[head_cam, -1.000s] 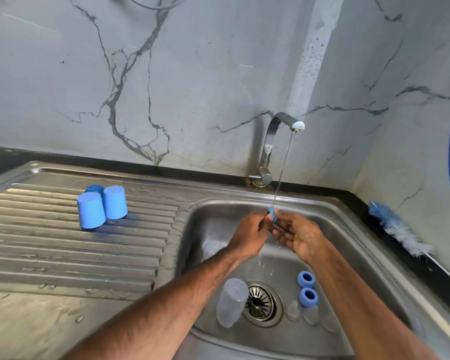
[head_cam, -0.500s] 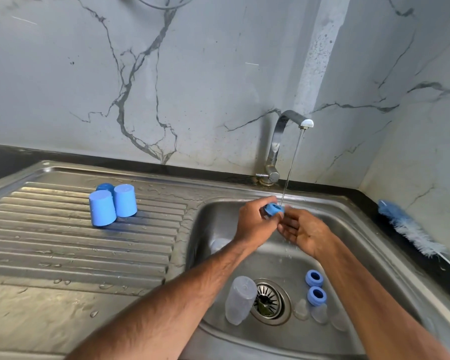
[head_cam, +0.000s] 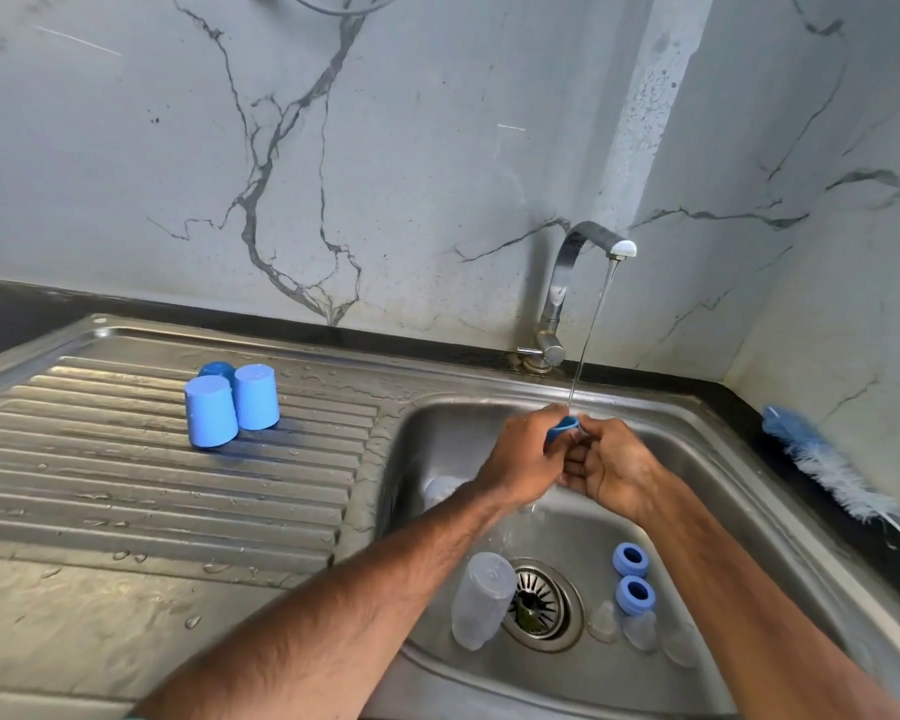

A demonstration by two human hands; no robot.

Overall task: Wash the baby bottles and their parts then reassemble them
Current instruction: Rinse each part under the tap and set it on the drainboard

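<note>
Since half a second ago the right hand (head_cam: 611,467) has closed in on the blue screw ring (head_cam: 562,427). Its fingers, spread below the ring before, are now curled, and thumb and forefinger meet the ring's right edge. The ring itself has tipped, its open mouth now turned up and to the right. The left hand (head_cam: 520,459) keeps its grip narrow, fingers wrapped round the ring's left side, so both grips hold the same ring over the sink basin (head_cam: 437,423). A thin water stream (head_cam: 588,330) falls from the tap (head_cam: 559,283) and lands right at the ring.

On the basin floor a clear bottle (head_cam: 481,600) lies just left of the drain (head_cam: 539,602). A second clear bottle (head_cam: 440,488) is partly hidden behind the left forearm. Right of the drain sit two more blue rings (head_cam: 630,559) (head_cam: 635,595), one just behind the other, and beside them three clear teats (head_cam: 602,621) (head_cam: 640,630) (head_cam: 679,644).

On the wet drainboard (head_cam: 152,485) three blue caps stand upside down in a tight cluster: two in front (head_cam: 210,412) (head_cam: 255,396), one mostly hidden behind them (head_cam: 217,368). A blue-and-white bottle brush (head_cam: 827,462) lies on the dark table (head_cam: 749,407) along the right wall.
</note>
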